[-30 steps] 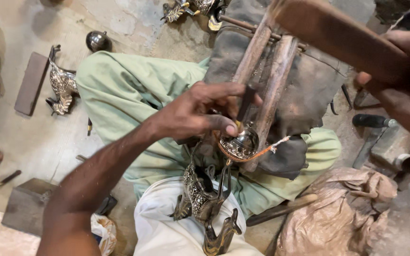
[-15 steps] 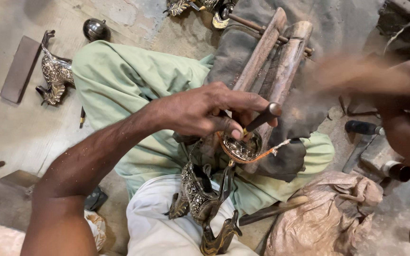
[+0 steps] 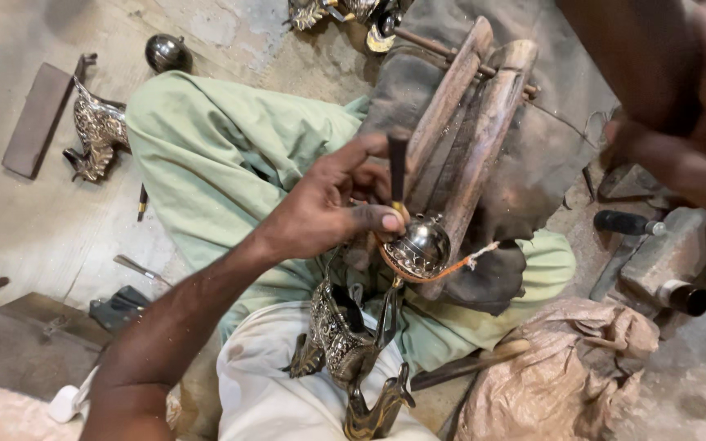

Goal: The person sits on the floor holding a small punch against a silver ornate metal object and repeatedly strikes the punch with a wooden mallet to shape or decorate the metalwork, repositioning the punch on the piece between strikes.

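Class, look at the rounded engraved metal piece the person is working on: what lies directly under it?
The rounded engraved metal piece rests on two wooden bars over dark cloth. An orange cord loops beneath. The contact spot is hidden.

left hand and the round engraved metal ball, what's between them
In the head view, a slim dark-handled punch tool lies between: the left hand pinches it upright, its tip meeting the round engraved metal ball. The thumb reaches the ball's rim.

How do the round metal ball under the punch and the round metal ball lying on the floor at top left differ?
The ball under the punch shows engraved patterning along its lower edge and is steadied by the left hand; the floor ball looks plain, dark and untouched. The first rests against wooden bars, the second on bare floor. Both are shiny domes.
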`<state>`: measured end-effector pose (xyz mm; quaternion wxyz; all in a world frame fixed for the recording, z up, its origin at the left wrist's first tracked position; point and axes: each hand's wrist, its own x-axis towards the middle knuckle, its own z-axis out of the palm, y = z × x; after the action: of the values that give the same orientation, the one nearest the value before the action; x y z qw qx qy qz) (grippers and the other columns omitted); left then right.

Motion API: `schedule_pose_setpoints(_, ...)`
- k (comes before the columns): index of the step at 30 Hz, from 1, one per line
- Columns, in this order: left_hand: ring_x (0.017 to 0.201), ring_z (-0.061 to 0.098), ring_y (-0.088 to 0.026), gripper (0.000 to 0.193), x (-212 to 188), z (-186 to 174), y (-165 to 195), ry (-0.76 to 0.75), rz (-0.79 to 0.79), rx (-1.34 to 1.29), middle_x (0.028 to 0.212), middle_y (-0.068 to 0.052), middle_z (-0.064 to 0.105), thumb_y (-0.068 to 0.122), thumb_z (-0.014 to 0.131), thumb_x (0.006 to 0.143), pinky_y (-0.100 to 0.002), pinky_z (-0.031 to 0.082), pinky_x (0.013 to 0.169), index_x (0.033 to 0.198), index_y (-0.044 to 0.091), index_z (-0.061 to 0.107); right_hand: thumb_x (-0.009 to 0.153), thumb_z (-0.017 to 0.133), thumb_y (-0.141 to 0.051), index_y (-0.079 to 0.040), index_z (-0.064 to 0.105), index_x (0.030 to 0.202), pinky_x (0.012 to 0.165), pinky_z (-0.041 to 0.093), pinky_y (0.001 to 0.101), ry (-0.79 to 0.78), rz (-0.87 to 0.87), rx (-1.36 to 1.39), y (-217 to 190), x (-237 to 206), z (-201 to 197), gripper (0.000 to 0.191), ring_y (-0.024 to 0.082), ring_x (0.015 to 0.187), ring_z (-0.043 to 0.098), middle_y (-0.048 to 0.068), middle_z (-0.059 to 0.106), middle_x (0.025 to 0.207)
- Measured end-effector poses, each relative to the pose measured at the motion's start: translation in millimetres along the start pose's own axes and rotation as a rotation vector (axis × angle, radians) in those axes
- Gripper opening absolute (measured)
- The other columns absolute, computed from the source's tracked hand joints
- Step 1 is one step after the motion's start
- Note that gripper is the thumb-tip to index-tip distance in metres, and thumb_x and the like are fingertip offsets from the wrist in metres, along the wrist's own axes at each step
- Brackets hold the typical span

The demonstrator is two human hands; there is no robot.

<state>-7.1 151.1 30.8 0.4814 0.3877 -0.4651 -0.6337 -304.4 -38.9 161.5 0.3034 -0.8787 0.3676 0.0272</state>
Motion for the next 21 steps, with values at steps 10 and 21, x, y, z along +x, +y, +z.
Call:
schedule_pose_setpoints(10, 0.087, 0.07, -0.013, 0.057, -7.4, 6.5, -7.7, 0.118, -0.051, -0.228, 0.093, -0.003, 0.07, 0.007, 0.081, 0.09, -0.03, 0.062, 0.078, 0.139, 0.004, 0.05, 0.076, 0.075, 0.0, -0.007, 0.065, 0.136, 0.075, 0.063, 0.0418, -0.18, 0.007, -0.724, -36.1, 52.8, -2.5, 0.061, 0.027, 0.079, 0.076, 0.017, 0.074, 0.093)
schedule_pose_setpoints(21, 0.091, 0.07, -0.012, 0.061, -1.6, 3.0, -6.5, 0.095, -0.059, -0.27, 0.094, -0.002, 0.068, 0.01, 0.081, 0.09, -0.029, 0.062, 0.083, 0.142, 0.006, 0.05, 0.081, 0.076, 0.006, -0.001, 0.063, 0.119, 0.067, 0.06, 0.0388, -0.158, 0.179, -0.485, -20.5, 46.6, -7.2, 0.041, 0.027, 0.078, 0.07, 0.018, 0.066, 0.089)
